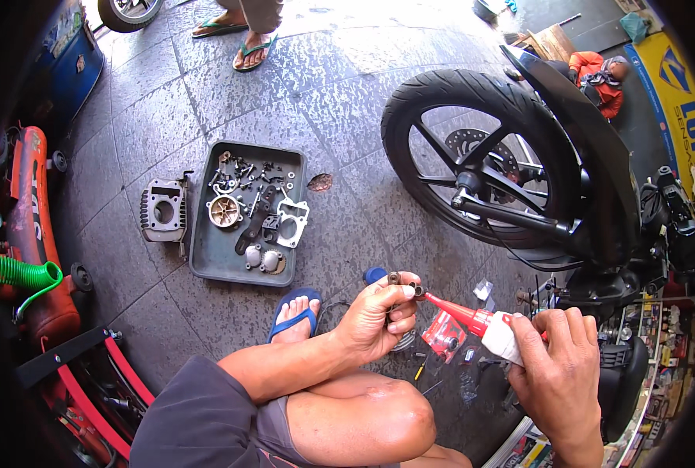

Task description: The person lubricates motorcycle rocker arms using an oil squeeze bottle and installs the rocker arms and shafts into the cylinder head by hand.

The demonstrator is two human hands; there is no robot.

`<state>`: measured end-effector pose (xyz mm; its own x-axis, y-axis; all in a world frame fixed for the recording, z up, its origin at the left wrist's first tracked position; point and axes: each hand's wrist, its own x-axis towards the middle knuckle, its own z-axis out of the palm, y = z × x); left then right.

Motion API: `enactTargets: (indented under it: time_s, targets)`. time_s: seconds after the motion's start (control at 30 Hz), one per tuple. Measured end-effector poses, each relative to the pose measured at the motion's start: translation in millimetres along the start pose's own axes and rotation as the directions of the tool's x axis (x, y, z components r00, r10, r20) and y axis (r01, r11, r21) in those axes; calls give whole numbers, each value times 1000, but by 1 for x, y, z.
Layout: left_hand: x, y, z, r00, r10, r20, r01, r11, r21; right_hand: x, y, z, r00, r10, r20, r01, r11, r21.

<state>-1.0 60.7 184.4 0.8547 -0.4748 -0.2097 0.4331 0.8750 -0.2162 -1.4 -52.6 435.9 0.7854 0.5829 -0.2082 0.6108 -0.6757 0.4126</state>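
Red nozzle of a glue tube [484, 326] squeezed in the right hand [554, 363], tip touching a small metal part [407, 282] pinched in the left hand [380, 316], above the knee, tray [207, 261] of parts on the floor, wheel [480, 152] near.

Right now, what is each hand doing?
Left hand: closed on a small metal part.
Right hand: closed on a white red-nozzled tube.

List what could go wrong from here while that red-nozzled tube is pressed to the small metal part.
1. The white tube with the red cone nozzle in the right hand may ooze onto the left hand, whose fingertips pinch the small metal fitting.
2. If the fitting slips, it could roll away on the grey tiled floor.
3. Drips might land on the bare knee.
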Motion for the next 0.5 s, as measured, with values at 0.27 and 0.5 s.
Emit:
enactTargets:
  time_s: [0.27, 0.5]
  targets:
    - [1, -4, -3, 1000, -4, 5, 4, 1000, -12, 0, 5, 2, 1000, -15, 6, 15, 1000, 7]
    - [5, -5, 0, 1000, 8, -27, -8, 1000, 9, 4, 10, 1, 999, -6, 35, 7, 1000, -9]
